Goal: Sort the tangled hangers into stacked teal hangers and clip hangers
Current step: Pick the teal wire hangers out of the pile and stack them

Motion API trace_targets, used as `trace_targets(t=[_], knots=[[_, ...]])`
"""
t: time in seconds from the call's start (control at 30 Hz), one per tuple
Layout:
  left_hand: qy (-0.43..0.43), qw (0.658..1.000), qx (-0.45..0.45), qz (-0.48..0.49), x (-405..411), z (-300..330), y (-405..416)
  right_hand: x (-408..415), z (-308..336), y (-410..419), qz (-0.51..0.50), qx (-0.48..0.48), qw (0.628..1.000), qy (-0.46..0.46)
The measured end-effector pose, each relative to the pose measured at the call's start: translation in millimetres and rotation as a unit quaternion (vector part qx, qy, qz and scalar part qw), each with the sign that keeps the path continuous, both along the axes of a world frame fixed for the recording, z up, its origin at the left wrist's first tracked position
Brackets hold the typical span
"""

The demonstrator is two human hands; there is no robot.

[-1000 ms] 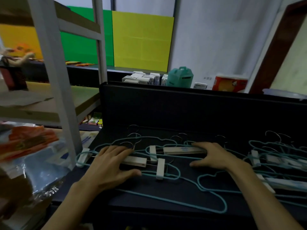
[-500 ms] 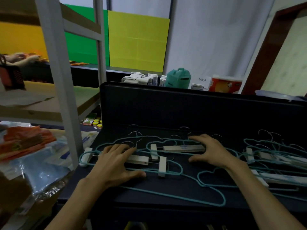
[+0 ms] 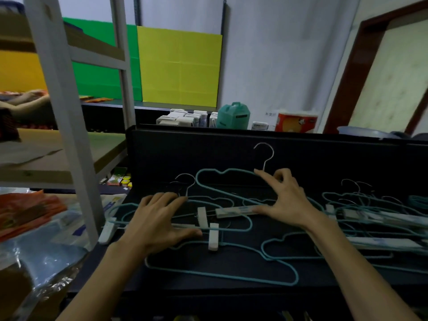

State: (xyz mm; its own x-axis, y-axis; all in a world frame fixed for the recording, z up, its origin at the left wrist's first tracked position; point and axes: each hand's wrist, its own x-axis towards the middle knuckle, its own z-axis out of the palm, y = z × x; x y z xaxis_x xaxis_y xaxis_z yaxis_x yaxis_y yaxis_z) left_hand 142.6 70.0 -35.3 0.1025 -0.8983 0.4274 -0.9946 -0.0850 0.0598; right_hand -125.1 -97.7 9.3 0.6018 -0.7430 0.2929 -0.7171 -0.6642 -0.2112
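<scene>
A person works over a dark desk strewn with tangled thin teal wire hangers. The left hand lies flat, fingers straight, pressing down a clip hanger with white plastic clips, seemingly to pin the pile. The right hand lifts one teal hanger with a silver hook, fingers curled round its neck, apparently teasing it free. More tangled hangers lie right.

Storeroom — metal shelving, stacked boxes
</scene>
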Motion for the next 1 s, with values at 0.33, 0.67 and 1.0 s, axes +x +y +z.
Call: trace_targets(t=[0.33,0.67,1.0], knots=[[-0.004,0.99,-0.027,-0.136,-85.5,2.3,-73.1,-112.2,9.9,46.5,-0.159,-0.055,0.986,-0.02],[0.001,0.98,-0.057,-0.188,-207.4,9.1,-102.9,-232.5,3.4,78.9,-0.255,-0.071,0.962,-0.063],[0.006,0.972,-0.064,-0.228,-371.3,16.2,-114.2,-391.1,4.9,89.5,-0.27,-0.068,0.957,-0.078]])
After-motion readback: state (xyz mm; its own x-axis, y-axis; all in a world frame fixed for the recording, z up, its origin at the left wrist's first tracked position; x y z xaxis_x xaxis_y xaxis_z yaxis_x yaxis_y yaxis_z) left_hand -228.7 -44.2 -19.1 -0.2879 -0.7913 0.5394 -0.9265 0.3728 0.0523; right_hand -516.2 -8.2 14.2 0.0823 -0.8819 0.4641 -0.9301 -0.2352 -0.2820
